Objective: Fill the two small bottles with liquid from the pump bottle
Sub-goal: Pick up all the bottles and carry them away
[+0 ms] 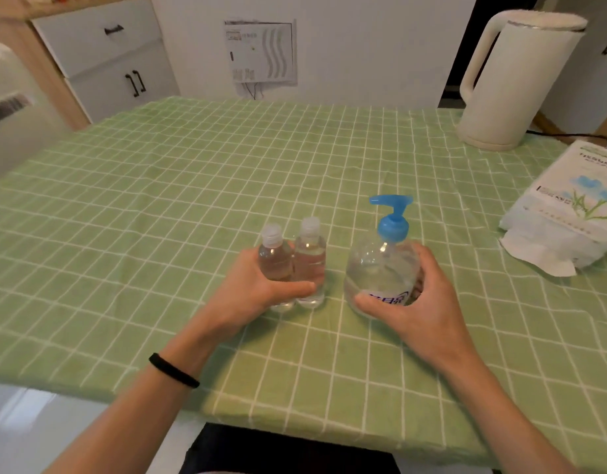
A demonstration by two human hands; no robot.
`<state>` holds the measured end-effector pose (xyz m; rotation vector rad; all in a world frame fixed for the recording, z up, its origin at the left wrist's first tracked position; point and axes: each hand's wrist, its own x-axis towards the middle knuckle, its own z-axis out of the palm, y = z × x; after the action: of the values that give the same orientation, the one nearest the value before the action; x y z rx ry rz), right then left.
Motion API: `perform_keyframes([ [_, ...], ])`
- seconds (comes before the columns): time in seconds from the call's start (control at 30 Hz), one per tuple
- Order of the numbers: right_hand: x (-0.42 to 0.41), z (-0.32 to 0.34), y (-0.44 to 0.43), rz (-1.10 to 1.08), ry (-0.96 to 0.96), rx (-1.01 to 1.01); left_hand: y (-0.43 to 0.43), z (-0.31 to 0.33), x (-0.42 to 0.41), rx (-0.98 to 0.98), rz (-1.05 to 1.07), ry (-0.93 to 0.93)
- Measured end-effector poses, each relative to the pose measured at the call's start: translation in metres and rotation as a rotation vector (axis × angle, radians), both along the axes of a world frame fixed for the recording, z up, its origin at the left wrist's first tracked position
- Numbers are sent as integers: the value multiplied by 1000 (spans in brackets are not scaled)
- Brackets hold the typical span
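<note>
Head view, table scene. The left hand (257, 289) wraps thumb and fingers round two small clear plastic bottles with translucent caps, the left small bottle (275, 263) and the right small bottle (311, 258), which stand upright and touching on the green checked tablecloth (192, 200). The right hand (428, 302) clasps the lower body of the large clear pump bottle (380, 271), upright just beside them, with its blue pump head (392, 217) pointing left. Both small bottles appear to hold clear liquid up to about the shoulder, and their caps are on, so filling looks complete or nearly so, with little left beyond setting things down. The pump bottle holds clear liquid; its exact level is hard to read. Far right: cream electric kettle (514, 83) and white tissue pack (569, 213)
</note>
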<state>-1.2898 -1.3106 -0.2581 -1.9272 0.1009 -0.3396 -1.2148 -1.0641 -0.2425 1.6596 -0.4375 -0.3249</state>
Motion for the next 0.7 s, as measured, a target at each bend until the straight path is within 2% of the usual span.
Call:
perform_keyframes([
  [0.17, -4, -1, -1, 49, 2, -20, -1, -1, -12, 68, 68, -85],
  [0.37, -8, 10, 13, 132, 7, 53, 10, 1, -33, 18, 168, -75],
  [0.57, -18, 16, 54, 309, 113, 169, 71, 2, -84, -33, 339, -14],
  [0.7, -24, 18, 106, 528, 149, 220, 119, 7, -137, -84, 511, 13],
])
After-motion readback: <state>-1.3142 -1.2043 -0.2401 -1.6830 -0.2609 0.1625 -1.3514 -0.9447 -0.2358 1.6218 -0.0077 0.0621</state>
